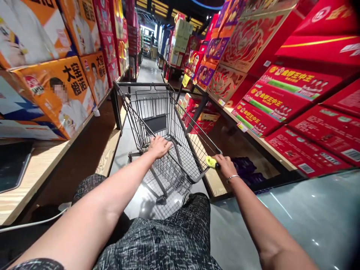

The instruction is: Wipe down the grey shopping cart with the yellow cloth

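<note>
At a shopping cart (156, 124), a person's left hand (161, 146) curls around the left rail (142, 119); right hand (224, 165) clasps the near handle (202, 174).

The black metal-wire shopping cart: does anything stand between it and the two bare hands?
Nothing visible does. The left bare hand rests on the upper frame of the black metal-wire shopping cart, and the right bare hand grips its near right corner, beside a bright yellow-green piece.
</note>
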The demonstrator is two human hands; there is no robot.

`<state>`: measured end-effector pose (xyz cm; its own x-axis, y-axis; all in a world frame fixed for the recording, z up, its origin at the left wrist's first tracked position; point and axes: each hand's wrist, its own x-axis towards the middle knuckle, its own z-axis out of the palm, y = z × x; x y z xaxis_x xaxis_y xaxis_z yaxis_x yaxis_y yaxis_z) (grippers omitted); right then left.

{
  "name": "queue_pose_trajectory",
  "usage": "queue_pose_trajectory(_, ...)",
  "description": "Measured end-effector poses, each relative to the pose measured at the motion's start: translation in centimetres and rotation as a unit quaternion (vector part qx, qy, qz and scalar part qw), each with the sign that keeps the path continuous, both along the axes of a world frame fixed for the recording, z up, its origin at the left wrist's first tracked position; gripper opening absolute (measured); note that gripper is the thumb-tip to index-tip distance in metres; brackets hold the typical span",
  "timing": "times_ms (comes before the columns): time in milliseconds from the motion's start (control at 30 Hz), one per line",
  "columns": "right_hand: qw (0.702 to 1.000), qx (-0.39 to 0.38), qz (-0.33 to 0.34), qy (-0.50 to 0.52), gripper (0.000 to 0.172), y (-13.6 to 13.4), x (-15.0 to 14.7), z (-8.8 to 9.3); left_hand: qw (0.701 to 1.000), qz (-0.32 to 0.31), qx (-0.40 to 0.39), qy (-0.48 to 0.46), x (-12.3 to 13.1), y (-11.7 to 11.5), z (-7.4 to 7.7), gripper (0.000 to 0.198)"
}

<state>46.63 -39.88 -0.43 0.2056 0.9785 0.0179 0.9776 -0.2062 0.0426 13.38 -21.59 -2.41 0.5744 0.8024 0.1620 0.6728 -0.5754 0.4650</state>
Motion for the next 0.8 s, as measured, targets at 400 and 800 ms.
queue_pose_trajectory(400, 0.908, 0.266, -0.061, 0.317, 0.056, 15.5, -11.0, 1.9, 0.982, -0.169, -0.035, -0.076, 2.8, -3.1, 0.3, 0.060)
queue_pose_trajectory(800, 0.940, 0.189, 0.087, 0.270, 0.073, 18.7, -17.7, 0.4, 0.945, 0.185, 0.253, -0.089, -16.6, 1.2, 7.7, 0.057)
